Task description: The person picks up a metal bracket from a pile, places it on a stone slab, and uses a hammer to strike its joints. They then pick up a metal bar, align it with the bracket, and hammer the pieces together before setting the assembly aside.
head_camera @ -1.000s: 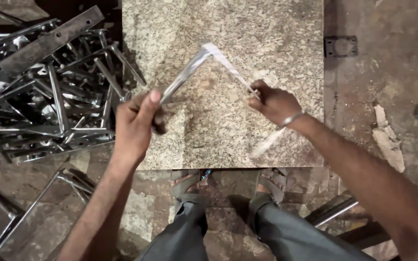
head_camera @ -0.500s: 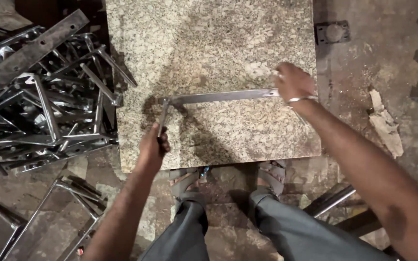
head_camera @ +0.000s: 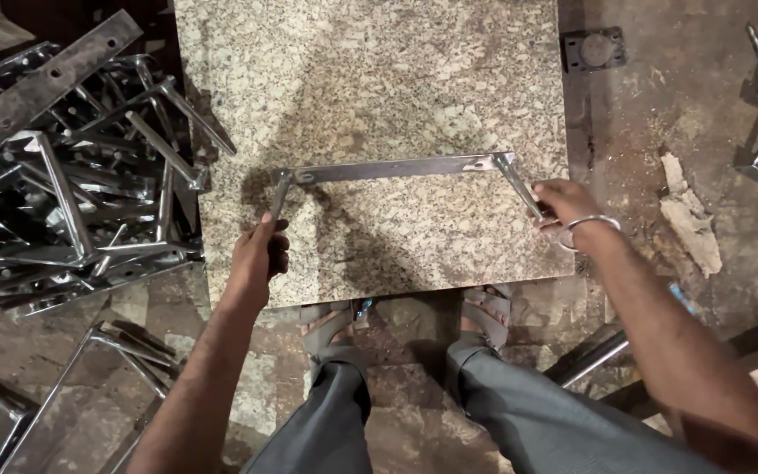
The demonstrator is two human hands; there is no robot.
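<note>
Head view looks straight down on a person standing at the near edge of a speckled stone slab (head_camera: 370, 79), feet in sandals just below it. Across the slab lies a U-shaped metal bracket (head_camera: 396, 167): a long flat bar running left to right, with a short leg bent toward the person at each end. It rests on the slab's near half, the right leg reaching close to the slab's right edge.

My read is that the bracket is being seated or checked flat against the stone, both legs held at once. What comes next would seem to call for an even pull or press from both sides, so the bar does not twist or slide off toward the right edge.

Left hand (head_camera: 254, 259) is curled round the end of the left leg, fingers folded in and thumb lying along the metal; a firm closed grip, as far as I can see from above. Right hand (head_camera: 563, 206), with a thin bangle on the wrist, is closed over the tip of the right leg, fingers bunched tight around it. Neither hand is spread.

To the left, on the floor, sits a tangled pile of similar brackets (head_camera: 72, 202) with a long flat strip (head_camera: 46, 83) lying over it. A small square plate (head_camera: 594, 48) lies on the floor beyond the slab's far right corner, and a pale wood scrap (head_camera: 686, 215) lies to the right of the right hand.
</note>
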